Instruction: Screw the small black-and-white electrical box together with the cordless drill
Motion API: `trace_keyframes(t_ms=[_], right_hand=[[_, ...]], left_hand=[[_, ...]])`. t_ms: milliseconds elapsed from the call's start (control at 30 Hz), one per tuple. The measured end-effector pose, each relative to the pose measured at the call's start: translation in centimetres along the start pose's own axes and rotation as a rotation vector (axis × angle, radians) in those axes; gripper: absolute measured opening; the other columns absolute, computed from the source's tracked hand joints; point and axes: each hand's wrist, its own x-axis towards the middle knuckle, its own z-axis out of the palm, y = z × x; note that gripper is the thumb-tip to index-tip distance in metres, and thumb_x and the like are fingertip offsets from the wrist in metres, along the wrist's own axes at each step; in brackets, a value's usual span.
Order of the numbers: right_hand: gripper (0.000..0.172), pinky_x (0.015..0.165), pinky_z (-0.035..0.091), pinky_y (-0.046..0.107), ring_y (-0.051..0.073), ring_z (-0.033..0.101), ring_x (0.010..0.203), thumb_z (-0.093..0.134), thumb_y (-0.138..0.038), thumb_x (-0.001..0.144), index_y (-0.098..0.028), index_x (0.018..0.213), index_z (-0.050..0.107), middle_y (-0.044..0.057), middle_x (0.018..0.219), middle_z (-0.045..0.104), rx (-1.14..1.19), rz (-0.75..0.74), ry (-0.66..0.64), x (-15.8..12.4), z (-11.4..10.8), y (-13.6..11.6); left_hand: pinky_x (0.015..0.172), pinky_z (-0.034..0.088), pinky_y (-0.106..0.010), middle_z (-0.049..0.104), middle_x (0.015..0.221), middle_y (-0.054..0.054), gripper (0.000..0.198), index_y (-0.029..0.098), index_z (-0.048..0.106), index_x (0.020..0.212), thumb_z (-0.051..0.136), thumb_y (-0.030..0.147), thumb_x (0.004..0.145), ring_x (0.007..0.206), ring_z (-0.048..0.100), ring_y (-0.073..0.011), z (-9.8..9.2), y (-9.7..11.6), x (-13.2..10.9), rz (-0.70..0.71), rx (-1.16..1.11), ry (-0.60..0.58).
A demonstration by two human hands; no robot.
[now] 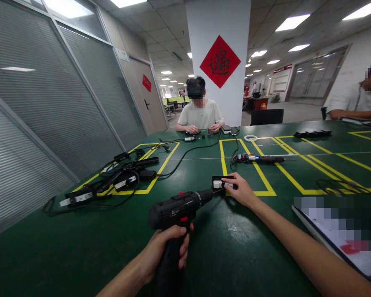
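My left hand (160,247) is wrapped round the grip of a black cordless drill (179,207) with red buttons. The drill lies nearly level and points right, its thin bit (218,191) reaching the near side of a small black-and-white part (218,183). Whether the bit touches that part I cannot tell. At the part's right end, my right hand (241,190) grips it with thumb and fingertips, which cover some of it. The part is at the green table's (111,247) middle, near yellow tape lines.
Black jointed assemblies with cables (117,177) lie at the left. Beyond my right hand are a soldering-iron-like tool (259,159), a white tape roll (250,138) and a black strip (312,134). A notebook-like item (336,235) lies at right. A person (200,113) sits opposite, handling small parts.
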Motion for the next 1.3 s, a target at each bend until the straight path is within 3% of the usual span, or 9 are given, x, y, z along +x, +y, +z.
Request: trace_keyframes(t_ms=[567, 1300], right_hand=[[0.026, 0.084, 0.044, 0.033, 0.019, 0.054, 0.094, 0.054, -0.028, 0.083, -0.024, 0.106, 0.064, 0.005, 0.103, 0.053, -0.017, 0.003, 0.014, -0.1, 0.0, -0.2], [0.026, 0.085, 0.044, 0.033, 0.019, 0.055, 0.091, 0.054, -0.027, 0.082, -0.024, 0.105, 0.065, 0.005, 0.101, 0.054, 0.0, -0.009, 0.026, 0.2, -0.1, -0.1]], left_hand=[[0.049, 0.038, -0.026, 0.05, 0.054, 0.002, 0.024, 0.013, 0.05, 0.1, 0.041, 0.03, 0.085, 0.042, 0.05, -0.0114, -0.4, -0.2, 0.1, -0.006, 0.015, -0.014], [0.048, 0.037, -0.026, 0.052, 0.052, 0.002, 0.022, 0.012, 0.051, 0.092, 0.046, 0.03, 0.08, 0.041, 0.05, -0.0122, 1.2, 0.9, -0.2, -0.063, 0.097, 0.051]])
